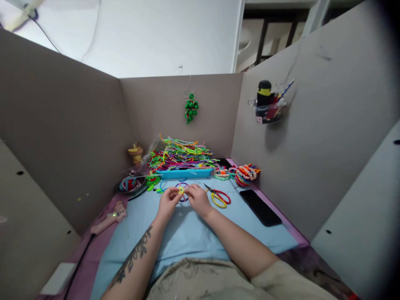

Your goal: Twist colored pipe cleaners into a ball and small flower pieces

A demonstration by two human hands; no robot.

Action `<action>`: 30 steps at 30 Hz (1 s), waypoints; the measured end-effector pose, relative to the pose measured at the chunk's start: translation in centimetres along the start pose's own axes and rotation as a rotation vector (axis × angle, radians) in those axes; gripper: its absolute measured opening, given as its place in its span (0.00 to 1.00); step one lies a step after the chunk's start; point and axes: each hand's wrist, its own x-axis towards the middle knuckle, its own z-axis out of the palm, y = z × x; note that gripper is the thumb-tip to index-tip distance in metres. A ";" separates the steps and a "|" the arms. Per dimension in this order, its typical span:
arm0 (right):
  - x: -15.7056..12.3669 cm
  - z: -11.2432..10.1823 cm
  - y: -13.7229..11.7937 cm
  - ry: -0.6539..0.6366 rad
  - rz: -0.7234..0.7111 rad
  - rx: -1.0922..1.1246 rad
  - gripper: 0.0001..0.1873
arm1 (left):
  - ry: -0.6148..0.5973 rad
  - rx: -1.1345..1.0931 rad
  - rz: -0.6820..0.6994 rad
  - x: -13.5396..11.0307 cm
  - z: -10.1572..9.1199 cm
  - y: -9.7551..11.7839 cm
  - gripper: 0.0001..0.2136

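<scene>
My left hand (169, 201) and my right hand (198, 200) meet over the middle of the blue cloth (137, 229). Both have closed fingertips pinching a small yellow round piece (181, 190) from opposite sides. Around and behind it show purple and pink strands (183, 198) curved into a ring; I cannot tell whether they are joined to it. Just right of my right hand lie scissors (218, 198) with one red and one yellow handle loop, blades apart.
A blue tray (184, 173) heaped with colourful pipe cleaners (184, 152) stands at the back. At left are a dark bowl (133, 189) and a pink glue gun (109, 219) with a green light. A black phone (261, 207) lies right. Grey panels (156, 108) enclose the table.
</scene>
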 end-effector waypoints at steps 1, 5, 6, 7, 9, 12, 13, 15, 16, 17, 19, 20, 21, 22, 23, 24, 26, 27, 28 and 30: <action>0.0 0.0 0.0 0.005 0.010 0.009 0.11 | -0.003 -0.004 0.005 0.0 0.0 0.0 0.15; 0.0 0.0 -0.2 0.008 0.031 0.019 0.10 | 0.008 -0.010 0.015 0.1 0.0 -0.1 0.15; 0.0 0.0 -0.3 0.003 0.023 0.018 0.10 | 0.014 -0.012 0.016 0.1 0.0 -0.2 0.15; 0.0 0.0 -0.3 0.000 0.013 0.016 0.10 | 0.021 -0.015 0.015 0.2 0.0 -0.2 0.15; 0.0 -0.1 -0.4 0.011 0.002 0.009 0.10 | 0.031 -0.024 0.008 0.2 0.0 -0.2 0.16; 0.0 -0.1 -0.5 0.041 0.006 -0.011 0.11 | 0.025 -0.047 -0.017 0.2 0.0 -0.2 0.16; -0.1 -0.1 -0.6 0.049 0.009 -0.021 0.11 | 0.021 -0.057 -0.031 0.1 0.0 -0.1 0.17; -0.1 -0.1 -0.7 0.062 0.013 -0.042 0.10 | 0.017 -0.080 -0.066 0.1 -0.1 -0.1 0.18; -0.2 0.0 -0.7 0.066 0.012 -0.051 0.10 | 0.014 -0.091 -0.085 0.1 -0.1 0.0 0.19; -0.2 0.0 -0.8 0.071 0.011 -0.057 0.10 | 0.009 -0.102 -0.102 0.1 -0.2 0.0 0.19; -0.3 0.1 -0.9 0.077 0.009 -0.062 0.10 | -0.006 -0.123 -0.127 0.1 -0.3 0.1 0.20; -0.3 0.1 -0.9 0.079 0.009 -0.064 0.10 | -0.013 -0.130 -0.135 0.1 -0.3 0.1 0.20; -0.3 0.2 -0.9 0.079 0.010 -0.067 0.11 | -0.016 -0.133 -0.139 0.1 -0.3 0.1 0.20; -0.2 0.2 -0.9 0.078 0.013 -0.073 0.10 | -0.011 -0.135 -0.140 0.1 -0.3 0.1 0.20; -0.2 0.3 -0.9 0.076 0.017 -0.082 0.10 | 0.001 -0.136 -0.139 0.1 -0.3 0.1 0.19; -0.2 0.3 -1.0 0.073 0.019 -0.092 0.10 | 0.020 -0.134 -0.135 0.2 -0.2 0.1 0.19; -0.2 0.4 -1.0 0.060 0.019 -0.114 0.10 | 0.070 -0.128 -0.122 0.2 -0.2 0.1 0.19; -0.2 0.5 -1.1 0.053 0.017 -0.124 0.09 | 0.094 -0.122 -0.112 0.3 -0.1 0.1 0.19; -0.2 0.5 -1.1 0.046 0.017 -0.133 0.09 | 0.113 -0.114 -0.101 0.3 -0.1 0.1 0.19; -0.2 0.7 -1.3 0.037 0.031 -0.155 0.08 | 0.133 -0.092 -0.082 0.3 -0.1 0.0 0.19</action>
